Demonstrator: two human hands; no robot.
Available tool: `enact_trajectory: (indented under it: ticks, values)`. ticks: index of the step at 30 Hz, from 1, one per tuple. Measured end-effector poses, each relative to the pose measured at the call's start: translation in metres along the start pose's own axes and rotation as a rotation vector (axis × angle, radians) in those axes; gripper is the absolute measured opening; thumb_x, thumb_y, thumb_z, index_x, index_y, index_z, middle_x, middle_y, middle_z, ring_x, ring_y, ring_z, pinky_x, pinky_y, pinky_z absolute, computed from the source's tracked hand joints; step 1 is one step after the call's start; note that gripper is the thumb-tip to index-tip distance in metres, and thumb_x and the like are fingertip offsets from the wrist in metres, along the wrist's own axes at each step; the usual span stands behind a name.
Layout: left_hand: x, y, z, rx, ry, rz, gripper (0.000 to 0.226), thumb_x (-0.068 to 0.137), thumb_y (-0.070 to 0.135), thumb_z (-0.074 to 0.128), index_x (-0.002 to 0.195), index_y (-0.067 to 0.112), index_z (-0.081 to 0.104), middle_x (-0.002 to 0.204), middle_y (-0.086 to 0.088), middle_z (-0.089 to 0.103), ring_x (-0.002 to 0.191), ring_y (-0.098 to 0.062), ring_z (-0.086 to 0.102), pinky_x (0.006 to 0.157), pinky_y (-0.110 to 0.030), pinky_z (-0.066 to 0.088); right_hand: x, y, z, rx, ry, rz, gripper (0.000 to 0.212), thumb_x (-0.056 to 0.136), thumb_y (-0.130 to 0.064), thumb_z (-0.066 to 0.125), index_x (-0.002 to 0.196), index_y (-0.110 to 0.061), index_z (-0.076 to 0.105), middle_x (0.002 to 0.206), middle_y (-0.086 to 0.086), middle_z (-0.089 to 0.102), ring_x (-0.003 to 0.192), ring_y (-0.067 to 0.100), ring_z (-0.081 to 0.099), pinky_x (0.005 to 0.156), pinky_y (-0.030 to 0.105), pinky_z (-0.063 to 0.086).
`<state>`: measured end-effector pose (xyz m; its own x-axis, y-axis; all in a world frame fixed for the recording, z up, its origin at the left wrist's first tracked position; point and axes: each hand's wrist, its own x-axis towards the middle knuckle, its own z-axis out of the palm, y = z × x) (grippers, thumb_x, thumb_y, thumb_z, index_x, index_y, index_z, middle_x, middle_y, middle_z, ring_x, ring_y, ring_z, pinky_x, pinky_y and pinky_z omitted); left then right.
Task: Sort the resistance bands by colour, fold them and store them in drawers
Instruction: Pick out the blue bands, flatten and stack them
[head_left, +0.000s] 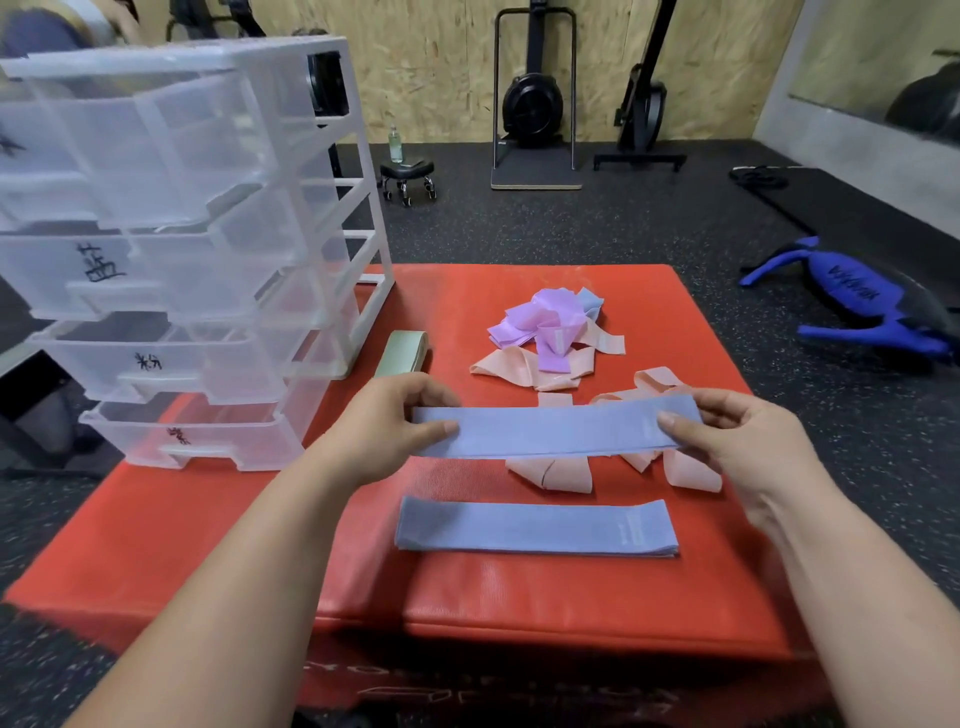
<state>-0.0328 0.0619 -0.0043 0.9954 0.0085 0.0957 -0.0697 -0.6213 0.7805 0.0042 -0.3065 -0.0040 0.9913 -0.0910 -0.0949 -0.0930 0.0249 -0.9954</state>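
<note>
I hold a flat blue resistance band (556, 431) stretched level above the red mat (208, 519). My left hand (384, 426) pinches its left end and my right hand (727, 436) pinches its right end. Below it a stack of blue bands (535, 527) lies flat on the mat. Loose pink bands (680, 467) lie behind and under the held band. Farther back sits a heap of purple bands (540, 325) mixed with pink ones and one blue band (589, 300). A folded green band (402, 353) lies beside the clear plastic drawer unit (182, 249) on the left.
The drawer unit has several drawers with handwritten labels, all pulled partly out. Dark gym floor (623, 228) surrounds the mat. A blue bag (857, 299) lies at right. A small wheeled stool (408, 179) with a bottle and exercise machines (535, 109) stand at the back wall.
</note>
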Motion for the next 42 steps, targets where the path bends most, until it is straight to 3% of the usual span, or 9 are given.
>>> enact_trajectory:
  ticks: [5, 11, 15, 22, 25, 30, 36, 39, 42]
  values:
    - [-0.019, -0.009, -0.008, -0.099, 0.023, -0.096, 0.022, 0.088, 0.014, 0.085, 0.103, 0.027, 0.077, 0.091, -0.002, 0.079, 0.084, -0.032, 0.074, 0.081, -0.049, 0.062, -0.007, 0.009, -0.007, -0.037, -0.111, 0.163, 0.024, 0.081, -0.002, 0.082, 0.104, -0.005, 0.074, 0.093, 0.011, 0.075, 0.077, 0.018, 0.07, 0.077, 0.033, 0.058]
    - [-0.039, -0.017, -0.008, -0.012, 0.035, -0.188, 0.022, 0.083, 0.01, 0.087, 0.092, 0.025, 0.075, 0.084, -0.002, 0.073, 0.067, -0.013, 0.064, 0.073, -0.037, 0.059, -0.022, 0.008, -0.013, -0.115, -0.197, 0.221, 0.021, 0.089, 0.002, 0.075, 0.108, -0.006, 0.071, 0.095, 0.012, 0.076, 0.077, 0.016, 0.072, 0.063, 0.021, 0.062]
    - [-0.048, -0.022, -0.004, 0.107, 0.028, -0.221, 0.021, 0.076, 0.009, 0.087, 0.083, 0.024, 0.073, 0.072, 0.001, 0.073, 0.063, -0.015, 0.064, 0.072, -0.039, 0.06, -0.027, 0.016, -0.019, -0.433, -0.198, 0.114, 0.022, 0.082, -0.001, 0.085, 0.099, -0.013, 0.077, 0.08, 0.009, 0.07, 0.066, 0.016, 0.063, 0.061, 0.025, 0.055]
    - [-0.058, -0.018, 0.006, 0.33, -0.012, -0.151, 0.021, 0.079, 0.008, 0.08, 0.088, 0.025, 0.072, 0.082, 0.009, 0.073, 0.075, -0.002, 0.065, 0.062, -0.013, 0.043, -0.031, 0.03, -0.016, -0.813, -0.159, -0.119, 0.022, 0.075, -0.012, 0.09, 0.083, -0.026, 0.075, 0.065, -0.006, 0.062, 0.059, 0.015, 0.055, 0.066, 0.031, 0.044]
    - [-0.059, -0.016, 0.009, 0.383, -0.021, -0.112, 0.021, 0.079, 0.007, 0.077, 0.092, 0.022, 0.071, 0.085, 0.009, 0.071, 0.073, -0.001, 0.062, 0.061, -0.012, 0.041, -0.032, 0.033, -0.012, -0.913, -0.139, -0.191, 0.021, 0.074, -0.017, 0.09, 0.084, -0.028, 0.075, 0.07, -0.006, 0.067, 0.063, 0.011, 0.059, 0.061, 0.027, 0.041]
    - [-0.06, -0.023, 0.021, 0.489, -0.04, -0.072, 0.024, 0.078, 0.007, 0.072, 0.092, 0.026, 0.068, 0.088, 0.008, 0.069, 0.079, -0.014, 0.063, 0.066, -0.026, 0.048, -0.034, 0.044, -0.009, -1.026, -0.166, -0.238, 0.023, 0.075, -0.016, 0.087, 0.087, -0.032, 0.075, 0.075, -0.01, 0.068, 0.07, 0.002, 0.061, 0.061, 0.015, 0.038]
    - [-0.06, -0.026, 0.02, 0.609, -0.057, -0.02, 0.034, 0.082, 0.01, 0.068, 0.112, 0.028, 0.069, 0.106, 0.01, 0.067, 0.101, -0.018, 0.061, 0.084, -0.038, 0.055, -0.029, 0.056, -0.014, -1.105, -0.21, -0.291, 0.029, 0.076, -0.029, 0.088, 0.096, -0.041, 0.071, 0.095, -0.01, 0.059, 0.083, 0.008, 0.061, 0.082, 0.033, 0.05]
    - [-0.06, -0.031, 0.015, 0.538, -0.084, 0.04, 0.036, 0.089, 0.024, 0.074, 0.124, 0.03, 0.066, 0.121, 0.011, 0.066, 0.111, -0.015, 0.062, 0.091, -0.033, 0.051, -0.027, 0.051, -0.02, -1.115, -0.344, -0.351, 0.04, 0.076, -0.041, 0.088, 0.112, -0.039, 0.071, 0.113, -0.016, 0.061, 0.102, 0.007, 0.061, 0.091, 0.03, 0.047]
    - [-0.062, -0.035, 0.015, 0.525, -0.272, 0.088, 0.066, 0.082, 0.044, 0.085, 0.141, 0.033, 0.058, 0.133, 0.014, 0.06, 0.12, -0.01, 0.055, 0.099, -0.028, 0.045, -0.028, 0.05, -0.023, -1.168, -0.524, -0.367, 0.063, 0.067, -0.048, 0.092, 0.125, -0.038, 0.067, 0.124, -0.022, 0.062, 0.115, 0.001, 0.056, 0.1, 0.026, 0.044]
